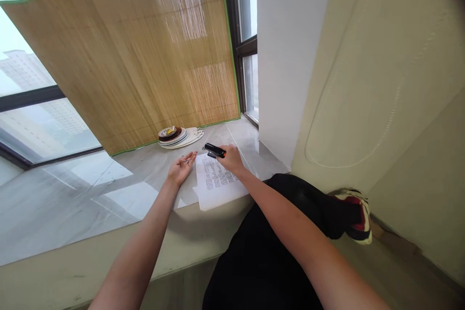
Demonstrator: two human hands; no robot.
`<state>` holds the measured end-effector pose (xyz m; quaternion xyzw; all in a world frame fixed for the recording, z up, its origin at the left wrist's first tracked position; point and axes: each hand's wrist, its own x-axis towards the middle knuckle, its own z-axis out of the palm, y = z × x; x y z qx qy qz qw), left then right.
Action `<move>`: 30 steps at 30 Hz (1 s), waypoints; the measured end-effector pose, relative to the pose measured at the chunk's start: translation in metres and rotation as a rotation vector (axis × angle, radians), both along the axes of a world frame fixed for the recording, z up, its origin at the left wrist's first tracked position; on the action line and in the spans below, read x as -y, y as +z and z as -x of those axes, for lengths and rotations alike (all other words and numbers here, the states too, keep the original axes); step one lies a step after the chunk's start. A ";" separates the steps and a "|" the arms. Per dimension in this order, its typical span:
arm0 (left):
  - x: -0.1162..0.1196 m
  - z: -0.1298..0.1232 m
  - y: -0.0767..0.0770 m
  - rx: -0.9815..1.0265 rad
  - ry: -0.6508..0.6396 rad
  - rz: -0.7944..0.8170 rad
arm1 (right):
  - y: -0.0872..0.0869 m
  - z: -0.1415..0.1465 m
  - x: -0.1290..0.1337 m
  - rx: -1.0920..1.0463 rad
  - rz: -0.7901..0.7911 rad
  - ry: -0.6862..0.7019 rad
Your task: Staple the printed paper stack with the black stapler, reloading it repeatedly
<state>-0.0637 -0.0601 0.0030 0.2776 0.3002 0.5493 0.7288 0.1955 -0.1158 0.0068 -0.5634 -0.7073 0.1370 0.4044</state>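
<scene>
My right hand [231,157] is wrapped around a black stapler [215,149] with an orange-red patch near my fingers. The stapler hovers over the top edge of some printed paper [218,179], its nose pointing left. Lines of dark text cover the page, whose lower edge hangs a little past the ledge. Just left of the page's top corner, my left hand [181,167] is turned palm up, with fingers loosely curled and apart. Whether a tiny item rests at its fingertips is too small to tell.
A stack of plates [178,141] stands on the grey marble sill [145,174], against a green-edged bamboo mat [145,58] leaning on the window. A white wall corner [286,58] rises at right. My bent leg [301,198] and shoe [358,218] lie beside the ledge.
</scene>
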 end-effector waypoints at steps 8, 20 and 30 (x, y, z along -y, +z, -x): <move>0.014 -0.001 0.006 -0.065 -0.152 -0.217 | -0.005 0.001 -0.001 0.016 0.180 0.015; 0.023 0.007 -0.012 -0.459 -0.463 -0.428 | -0.004 0.055 0.026 0.180 -0.405 0.317; 0.009 0.010 -0.006 -0.542 0.021 -0.515 | 0.010 0.015 0.000 0.061 -0.297 0.095</move>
